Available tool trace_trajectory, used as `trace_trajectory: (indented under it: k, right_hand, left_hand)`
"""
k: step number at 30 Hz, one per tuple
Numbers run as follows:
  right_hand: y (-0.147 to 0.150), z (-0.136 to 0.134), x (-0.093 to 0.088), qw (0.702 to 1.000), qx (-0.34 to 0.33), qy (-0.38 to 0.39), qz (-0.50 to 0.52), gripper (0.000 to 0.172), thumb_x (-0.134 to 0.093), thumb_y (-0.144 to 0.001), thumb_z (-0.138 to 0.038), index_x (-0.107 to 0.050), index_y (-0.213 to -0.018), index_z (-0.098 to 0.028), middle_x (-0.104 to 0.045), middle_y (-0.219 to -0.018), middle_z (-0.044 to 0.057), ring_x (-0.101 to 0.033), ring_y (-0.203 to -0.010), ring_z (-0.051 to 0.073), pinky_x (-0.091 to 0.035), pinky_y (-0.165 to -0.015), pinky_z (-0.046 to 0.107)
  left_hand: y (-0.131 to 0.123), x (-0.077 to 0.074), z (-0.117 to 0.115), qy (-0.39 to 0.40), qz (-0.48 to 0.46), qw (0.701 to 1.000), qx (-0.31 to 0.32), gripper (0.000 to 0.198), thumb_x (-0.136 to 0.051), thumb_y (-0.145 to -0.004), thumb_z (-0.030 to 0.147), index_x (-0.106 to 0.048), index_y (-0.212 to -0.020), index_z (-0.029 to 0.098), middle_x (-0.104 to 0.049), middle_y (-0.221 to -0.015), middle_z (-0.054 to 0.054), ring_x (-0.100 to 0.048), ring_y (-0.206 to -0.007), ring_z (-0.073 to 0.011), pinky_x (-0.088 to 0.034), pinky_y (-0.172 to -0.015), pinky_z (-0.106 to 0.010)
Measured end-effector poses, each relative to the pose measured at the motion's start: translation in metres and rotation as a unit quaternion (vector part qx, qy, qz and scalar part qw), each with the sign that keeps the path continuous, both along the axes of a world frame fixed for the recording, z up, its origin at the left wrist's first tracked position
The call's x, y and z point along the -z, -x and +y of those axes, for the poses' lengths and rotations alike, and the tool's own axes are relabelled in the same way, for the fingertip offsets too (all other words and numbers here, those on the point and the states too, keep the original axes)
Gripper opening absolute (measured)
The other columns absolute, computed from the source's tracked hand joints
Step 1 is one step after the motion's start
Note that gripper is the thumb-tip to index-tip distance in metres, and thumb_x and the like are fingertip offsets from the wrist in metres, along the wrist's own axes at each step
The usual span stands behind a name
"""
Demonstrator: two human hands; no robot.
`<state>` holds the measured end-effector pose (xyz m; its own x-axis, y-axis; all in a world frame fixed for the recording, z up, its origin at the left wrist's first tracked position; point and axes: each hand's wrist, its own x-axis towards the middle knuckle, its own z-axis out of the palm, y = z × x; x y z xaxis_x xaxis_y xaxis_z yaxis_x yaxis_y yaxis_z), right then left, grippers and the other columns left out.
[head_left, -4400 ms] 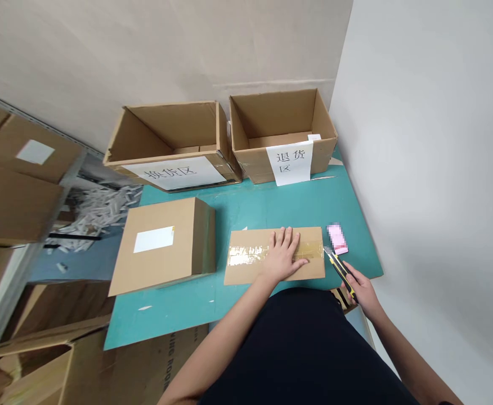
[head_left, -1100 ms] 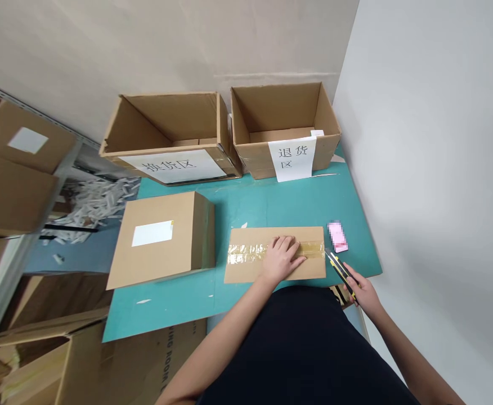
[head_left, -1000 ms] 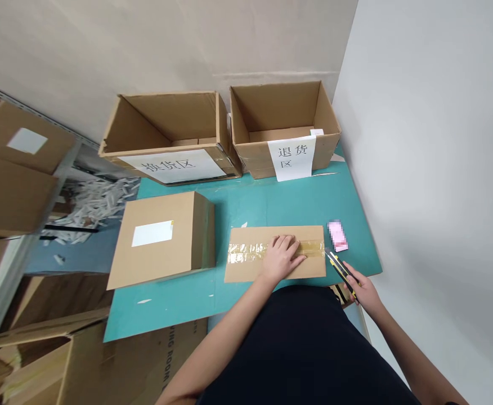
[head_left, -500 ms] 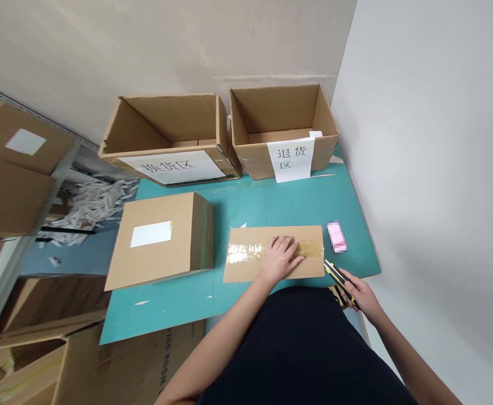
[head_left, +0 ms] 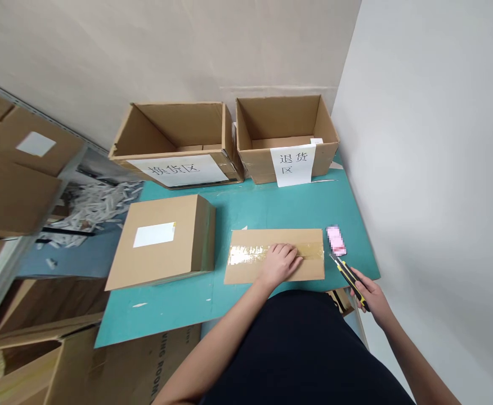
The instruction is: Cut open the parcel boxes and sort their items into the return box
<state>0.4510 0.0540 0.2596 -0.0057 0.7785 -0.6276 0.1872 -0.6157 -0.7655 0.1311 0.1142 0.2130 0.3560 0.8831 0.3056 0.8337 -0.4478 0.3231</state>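
My left hand [head_left: 278, 263] rests with its fingers laid on top of a flat cardboard box [head_left: 250, 237], holding nothing. Clear yellowish packing tape [head_left: 246, 256] runs lengthwise along the middle of that box, partly covered by the hand. In my right hand [head_left: 372, 301] is a black-and-yellow utility knife [head_left: 351, 280], the fingers wrapped round its handle. Its blade shows at the tip, pointing up and left, just off the box's right end. A pink blurred item [head_left: 336, 241] lies near the blade.
On the green table [head_left: 272, 208], a larger cardboard box [head_left: 166, 259] with a white label stands at left. Two open cartons with paper signs, a left carton [head_left: 233, 152] and a right carton [head_left: 250, 166], stand at the back. A white wall [head_left: 432, 169] rises along the right side.
My right hand has drawn the utility knife a little to the right, away from the box's end. My left hand's fingers are closer together; the view has shifted slightly.
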Motion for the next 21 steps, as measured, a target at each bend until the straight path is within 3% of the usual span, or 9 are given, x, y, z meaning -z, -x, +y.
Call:
trace_trajectory:
  k: [7, 11, 14, 18, 21]
  right_hand:
    - [0.011, 0.027, -0.007, 0.998, -0.004, -0.066, 0.025, 0.086, -0.067, -0.079, -0.066, -0.044, -0.15, -0.022, -0.064, -0.074, -0.001, -0.055, -0.047, 0.013, -0.047, -0.041, 0.026]
    - [0.028, 0.054, -0.008, 0.994, -0.032, -0.1, 0.013, 0.077, -0.072, -0.076, -0.059, -0.053, -0.14, -0.019, -0.065, -0.074, -0.001, -0.056, -0.048, 0.014, -0.05, -0.045, 0.028]
    - [0.043, 0.074, -0.004, 0.991, -0.056, -0.12, -0.009, 0.067, -0.075, -0.071, -0.055, -0.061, -0.125, -0.016, -0.066, -0.072, 0.001, -0.06, -0.053, 0.016, -0.053, -0.052, 0.031]
    - [0.062, 0.099, 0.001, 0.978, -0.104, -0.177, -0.048, 0.052, -0.07, -0.074, -0.054, -0.066, -0.111, -0.017, -0.071, -0.077, 0.004, -0.066, -0.066, 0.021, -0.055, -0.065, 0.035]
    - [0.077, 0.122, 0.002, 0.961, -0.137, -0.225, -0.08, 0.044, -0.064, -0.08, -0.052, -0.067, -0.109, -0.019, -0.074, -0.085, 0.006, -0.068, -0.08, 0.025, -0.054, -0.071, 0.036]
  left_hand:
    - [0.002, -0.006, -0.006, 0.009, 0.01, 1.0, -0.004, 0.02, -0.054, -0.098, 0.034, -0.069, -0.108, 0.025, -0.07, -0.099, -0.008, -0.064, -0.092, -0.0237, -0.046, -0.083, -0.041]
    - [0.005, -0.014, -0.015, 0.032, 0.025, 0.999, -0.027, 0.03, -0.058, -0.095, 0.035, -0.065, -0.122, 0.024, -0.07, -0.106, -0.009, -0.063, -0.096, -0.0257, -0.046, -0.087, -0.043]
    - [0.006, -0.02, -0.024, 0.06, 0.039, 0.996, -0.052, 0.046, -0.064, -0.092, 0.042, -0.058, -0.133, 0.023, -0.068, -0.119, -0.012, -0.061, -0.109, -0.0295, -0.044, -0.097, -0.047]
    - [0.009, -0.03, -0.038, 0.11, 0.081, 0.986, -0.1, 0.068, -0.069, -0.086, 0.052, -0.049, -0.144, 0.023, -0.054, -0.145, -0.016, -0.046, -0.135, -0.0364, -0.031, -0.113, -0.057]
    - [0.015, -0.04, -0.054, 0.163, 0.098, 0.968, -0.165, 0.065, -0.07, -0.087, 0.046, -0.048, -0.145, 0.025, -0.051, -0.148, -0.015, -0.043, -0.138, -0.0366, -0.036, -0.111, -0.054]
